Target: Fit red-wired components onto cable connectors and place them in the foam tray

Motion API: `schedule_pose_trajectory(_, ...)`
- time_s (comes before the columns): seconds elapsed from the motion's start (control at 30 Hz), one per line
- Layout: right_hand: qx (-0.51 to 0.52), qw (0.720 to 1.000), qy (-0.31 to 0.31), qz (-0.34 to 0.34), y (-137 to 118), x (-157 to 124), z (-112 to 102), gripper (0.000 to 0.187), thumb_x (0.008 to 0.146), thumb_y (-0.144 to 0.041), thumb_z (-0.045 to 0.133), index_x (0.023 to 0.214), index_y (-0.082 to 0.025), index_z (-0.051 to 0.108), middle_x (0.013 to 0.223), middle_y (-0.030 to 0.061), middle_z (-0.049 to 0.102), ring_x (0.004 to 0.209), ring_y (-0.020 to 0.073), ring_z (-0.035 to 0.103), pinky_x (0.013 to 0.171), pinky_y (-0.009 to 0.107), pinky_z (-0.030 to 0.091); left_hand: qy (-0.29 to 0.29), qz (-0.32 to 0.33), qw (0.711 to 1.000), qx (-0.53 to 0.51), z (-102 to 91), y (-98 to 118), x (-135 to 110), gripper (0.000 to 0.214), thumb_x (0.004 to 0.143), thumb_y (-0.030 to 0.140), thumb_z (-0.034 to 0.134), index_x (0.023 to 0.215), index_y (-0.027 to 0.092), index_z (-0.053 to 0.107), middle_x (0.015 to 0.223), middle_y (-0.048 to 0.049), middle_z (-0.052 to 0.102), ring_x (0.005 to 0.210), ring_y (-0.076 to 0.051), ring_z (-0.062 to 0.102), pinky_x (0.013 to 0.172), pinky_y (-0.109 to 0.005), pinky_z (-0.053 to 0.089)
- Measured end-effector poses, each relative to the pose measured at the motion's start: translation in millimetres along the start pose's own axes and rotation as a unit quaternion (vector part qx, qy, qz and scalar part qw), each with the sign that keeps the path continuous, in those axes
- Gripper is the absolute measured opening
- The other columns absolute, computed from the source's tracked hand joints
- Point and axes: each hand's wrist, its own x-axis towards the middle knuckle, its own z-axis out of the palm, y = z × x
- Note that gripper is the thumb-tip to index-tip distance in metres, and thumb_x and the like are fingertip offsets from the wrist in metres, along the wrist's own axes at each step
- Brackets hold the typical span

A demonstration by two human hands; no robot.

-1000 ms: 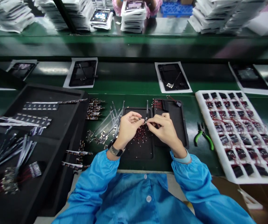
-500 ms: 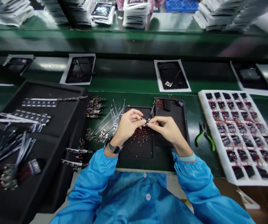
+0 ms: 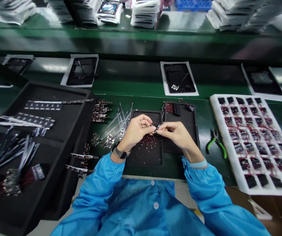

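Note:
Between my fingertips is a small circuit board, mostly covered, with what looks like a dark flat strip running up from it. My left hand pinches it from the left, thumb against forefinger. From the right, my right hand grips it in a thumb-and-forefinger pinch. Both hands are over a black tray scattered with tiny parts on red wires. Left of my left hand lie several flat ribbon cables with small boards at their ends.
A second black tray holds dark parts with red wires. Green-handled pliers lie beside a white foam tray of black wired parts. A big black bin stands left. Beyond, tablet housings rest on white sheets.
Both hands keep their pinch on the small board, with only slight finger movement. The tablet housings beyond have shifted a little to the left, and the view has tilted slightly.

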Motion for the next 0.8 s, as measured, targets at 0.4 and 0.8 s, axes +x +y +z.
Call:
schedule_pose_trajectory(0.4,-0.028,0.999,0.009,-0.014,2.0,1.0,0.1,0.034,0.079,-0.053,0.083,0.081,-0.019,0.080,0.073,0.0056,0.071,0.069,0.0200,0.059,0.062,0.034,0.046,0.011,0.001,1.000,-0.007,3.0,-1.4,-0.1,0.035,0.070,0.023,0.089,0.088,0.016,0.060,0.065,0.0012,0.069,0.059,-0.013,0.069,0.062,-0.025,0.056)
schedule_pose_trajectory(0.8,-0.018,1.000,0.006,-0.010,4.6,1.7,-0.6,0.031,0.079,-0.049,0.085,0.080,-0.019,0.080,0.075,0.0054,0.072,0.068,0.0196,0.060,0.063,0.034,0.046,0.015,-0.005,1.000,-0.017,3.5,-4.2,0.1,0.036,0.069,0.024,0.090,0.088,0.015,0.060,0.065,0.0010,0.069,0.058,-0.013,0.068,0.062,-0.024,0.056)
